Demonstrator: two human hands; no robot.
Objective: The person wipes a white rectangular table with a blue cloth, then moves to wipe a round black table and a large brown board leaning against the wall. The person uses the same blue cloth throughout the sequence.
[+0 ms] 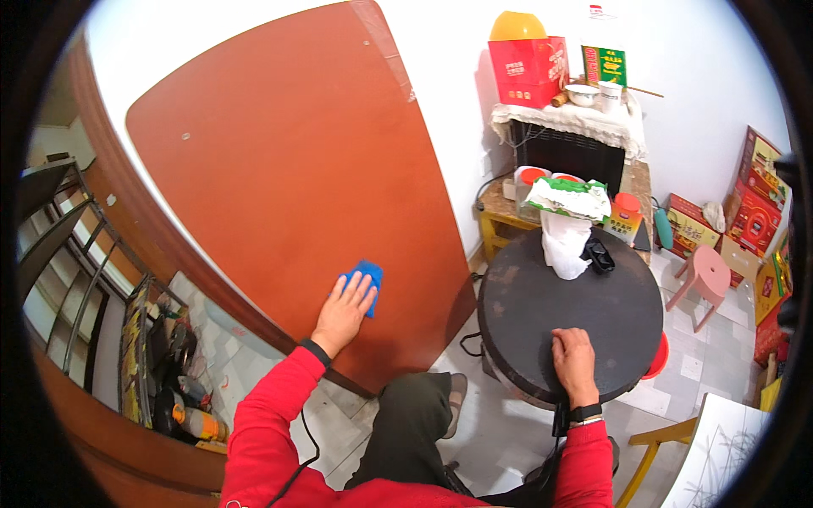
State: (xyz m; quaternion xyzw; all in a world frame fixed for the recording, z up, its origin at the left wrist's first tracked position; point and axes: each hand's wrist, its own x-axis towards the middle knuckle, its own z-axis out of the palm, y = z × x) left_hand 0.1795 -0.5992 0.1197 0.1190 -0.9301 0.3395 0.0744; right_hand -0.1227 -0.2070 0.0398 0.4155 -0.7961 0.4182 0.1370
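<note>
My left hand (347, 311) presses a blue cloth (367, 273) flat against the lower part of a large reddish-brown board (286, 171). The board leans on the white wall, with a strip of clear tape along its upper right edge. Down on the round black tabletop (527, 317) rests my right hand (573, 359), its fingers curled together and nothing visible in them. Farther back on that top lie a crumpled white plastic bag (562, 244) and a small black object (599, 255). Both wrists wear dark bands, and a cable hangs near each forearm.
Behind the round table, a low wooden stand (498, 203) holds jars and a cloth-covered black appliance (568, 155). A pink stool (705, 274) and red boxes (756, 209) stand right. A red basin (656, 355) shows under the table; a metal rack (76, 235) stands left.
</note>
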